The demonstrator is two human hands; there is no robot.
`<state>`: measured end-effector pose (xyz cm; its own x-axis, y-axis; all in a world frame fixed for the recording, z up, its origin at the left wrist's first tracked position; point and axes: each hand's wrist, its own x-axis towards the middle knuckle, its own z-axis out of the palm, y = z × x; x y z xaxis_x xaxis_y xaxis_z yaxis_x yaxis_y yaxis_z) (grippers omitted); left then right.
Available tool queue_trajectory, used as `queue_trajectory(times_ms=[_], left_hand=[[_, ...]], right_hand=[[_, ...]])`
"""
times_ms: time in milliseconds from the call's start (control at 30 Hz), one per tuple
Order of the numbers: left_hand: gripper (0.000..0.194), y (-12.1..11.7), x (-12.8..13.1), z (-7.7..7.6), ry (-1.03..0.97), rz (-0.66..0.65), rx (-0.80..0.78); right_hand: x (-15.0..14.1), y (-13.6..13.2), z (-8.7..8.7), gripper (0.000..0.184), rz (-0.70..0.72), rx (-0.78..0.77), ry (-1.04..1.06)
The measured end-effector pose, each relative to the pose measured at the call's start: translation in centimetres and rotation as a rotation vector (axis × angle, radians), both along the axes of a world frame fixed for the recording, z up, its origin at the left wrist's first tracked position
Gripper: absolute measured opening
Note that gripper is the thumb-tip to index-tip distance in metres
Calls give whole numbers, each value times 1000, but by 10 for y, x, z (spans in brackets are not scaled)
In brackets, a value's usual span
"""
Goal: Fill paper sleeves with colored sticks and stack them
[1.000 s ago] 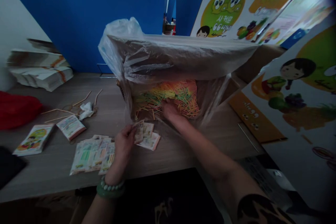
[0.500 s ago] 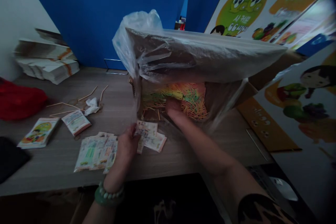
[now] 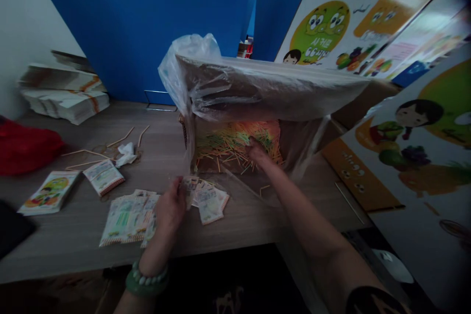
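Inside the plastic-lined cardboard box (image 3: 257, 93), the right hand (image 3: 256, 151) digs half-curled into thin orange and green sticks (image 3: 228, 142); the left hand (image 3: 170, 207) pinches a small printed paper sachet (image 3: 190, 187) above the wooden tabletop (image 3: 73, 235)

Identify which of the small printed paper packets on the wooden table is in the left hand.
The small printed packet pinched upright by the left hand, just in front of the plastic-lined cardboard box. The other packets lie flat on the table.

Sticks (image 3: 235, 144) lie in the lined box (image 3: 272, 88) on the table (image 3: 73, 235); sachets (image 3: 128, 213) lie left-front of it.
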<state>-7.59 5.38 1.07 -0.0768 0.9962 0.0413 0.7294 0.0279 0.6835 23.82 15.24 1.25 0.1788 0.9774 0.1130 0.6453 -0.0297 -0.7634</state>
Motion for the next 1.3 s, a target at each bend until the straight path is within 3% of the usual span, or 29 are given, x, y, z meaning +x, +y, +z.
queue_trajectory(times_ms=[100, 200, 367, 500, 667, 767, 900, 1000, 1100, 1200, 1300], left_hand=[[28, 2, -1, 3, -119, -22, 34], [22, 6, 14, 16, -306, -134, 42], [14, 30, 69, 47, -588, -385, 59], [14, 66, 109, 52, -668, -452, 131], [14, 91, 130, 32, -575, -419, 83], [19, 90, 135, 20, -519, -419, 119], [19, 87, 141, 11, -584, -291, 127], [24, 88, 139, 17, -828, -203, -10], [34, 89, 123, 32, -1063, -64, -28], [32, 80, 99, 43, -1065, 32, 15], [26, 57, 82, 42, -1063, 71, -144]], right_hand=[[-3, -11, 4, 5, 12, -48, 106], [-10, -26, 8, 8, 109, -95, 317], [-31, -36, 1, 18, 241, -46, 587], [-58, -24, -12, 23, 311, 85, 599], [-77, -8, -31, 22, 252, 134, 481], [-78, -7, -42, 23, 253, 159, 443], [-76, -11, -48, 21, 298, 176, 354], [-73, -15, -45, 20, 257, 157, 357], [-63, -18, -40, 23, 97, 171, 451], [-52, -18, -37, 15, 2, 177, 546], [-48, -17, -35, 10, 23, 172, 539]])
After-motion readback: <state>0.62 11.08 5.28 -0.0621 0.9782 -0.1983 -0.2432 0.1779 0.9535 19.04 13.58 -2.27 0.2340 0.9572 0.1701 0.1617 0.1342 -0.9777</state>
